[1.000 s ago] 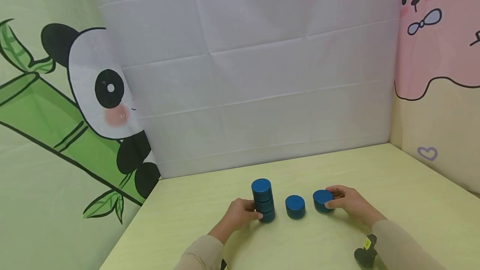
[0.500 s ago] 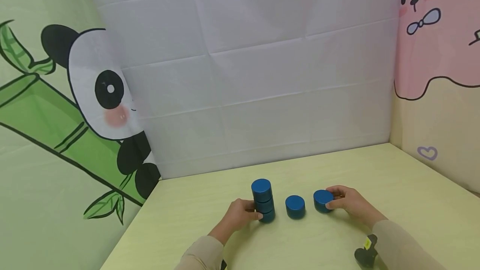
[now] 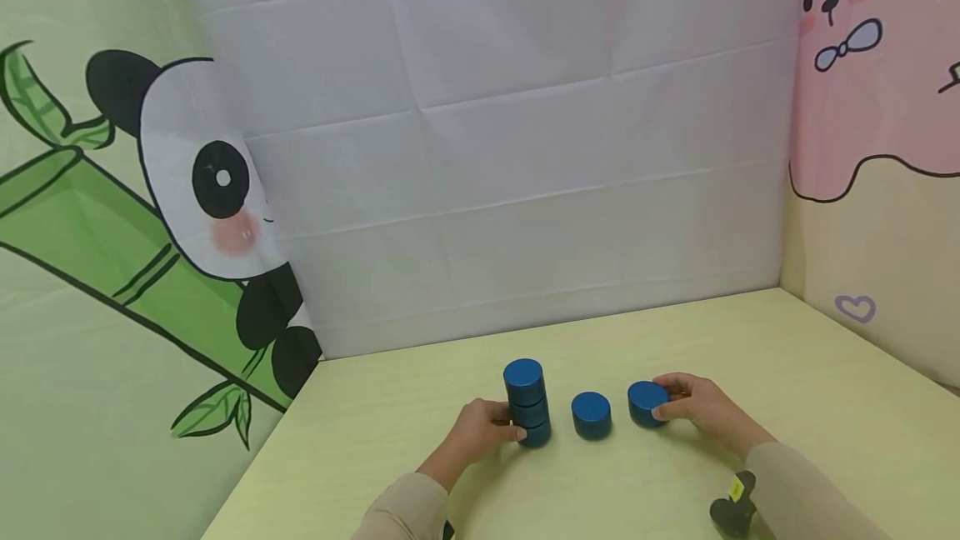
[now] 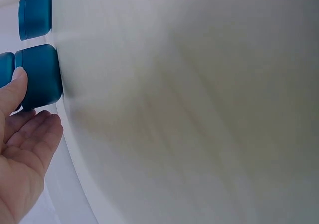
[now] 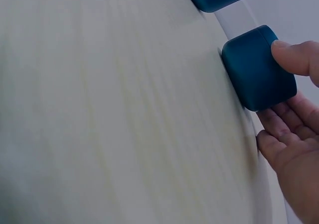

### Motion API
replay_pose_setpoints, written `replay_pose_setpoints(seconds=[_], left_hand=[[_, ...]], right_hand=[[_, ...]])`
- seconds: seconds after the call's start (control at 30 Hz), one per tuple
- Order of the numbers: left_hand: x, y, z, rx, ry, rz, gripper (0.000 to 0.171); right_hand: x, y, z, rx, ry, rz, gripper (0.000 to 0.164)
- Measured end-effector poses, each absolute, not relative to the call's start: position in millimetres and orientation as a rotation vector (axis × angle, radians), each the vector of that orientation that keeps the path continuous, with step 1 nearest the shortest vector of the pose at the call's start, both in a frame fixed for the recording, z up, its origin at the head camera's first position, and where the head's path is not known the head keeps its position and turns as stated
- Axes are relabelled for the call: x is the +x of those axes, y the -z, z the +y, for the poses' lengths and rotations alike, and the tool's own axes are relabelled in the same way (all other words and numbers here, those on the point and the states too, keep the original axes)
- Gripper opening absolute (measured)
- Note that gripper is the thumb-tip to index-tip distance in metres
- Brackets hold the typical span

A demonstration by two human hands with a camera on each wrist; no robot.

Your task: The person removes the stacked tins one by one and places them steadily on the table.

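Note:
In the head view, three short round blue tins stand in an upright stack (image 3: 525, 386) on the table. My left hand (image 3: 474, 430) holds the stack low down from its left side. The left wrist view shows the thumb (image 4: 19, 77) on the front of the bottom tin (image 4: 42, 77), near a seam by its top, with the fingers partly hidden behind. A single blue tin (image 3: 592, 416) sits just right of the stack. Farther right, my right hand (image 3: 697, 407) grips another blue tin (image 3: 647, 403), thumb in front and fingers behind, its base at the table in the right wrist view.
The pale yellow table (image 3: 405, 390) ends at a white cloth backdrop (image 3: 517, 148). A panda-print cloth (image 3: 172, 190) hangs at the left, a pink and cream one (image 3: 877, 215) at the right. A dark object with a yellow tag (image 3: 735, 507) is by the right sleeve.
Both hands keep their hold. The right tin and hand sit a hair farther right than a second ago; the stack and the middle tin stay put.

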State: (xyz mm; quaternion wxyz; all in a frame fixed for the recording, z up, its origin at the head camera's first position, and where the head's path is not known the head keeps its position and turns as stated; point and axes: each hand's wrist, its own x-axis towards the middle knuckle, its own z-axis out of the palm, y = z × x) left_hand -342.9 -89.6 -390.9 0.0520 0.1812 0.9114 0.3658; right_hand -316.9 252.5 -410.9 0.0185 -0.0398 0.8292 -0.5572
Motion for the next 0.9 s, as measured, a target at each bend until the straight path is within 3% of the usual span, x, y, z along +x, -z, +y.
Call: replay_pose_setpoints(seconds=[0.27,0.6,0.9], left_hand=[[-343,392,-90,0.551,-1.116,2.777,0.042],[-341,390,-90,0.529,-1.122,2.771,0.043],[-342,391,-91,0.539,-1.13,2.765,0.043]], right_hand=[[-315,410,252,-0.139,1.741,2.557,0.062],[-314,403,250,-0.177,1.72,2.56,0.076],[-317,385,240,-0.288,1.866,2.524,0.072]])
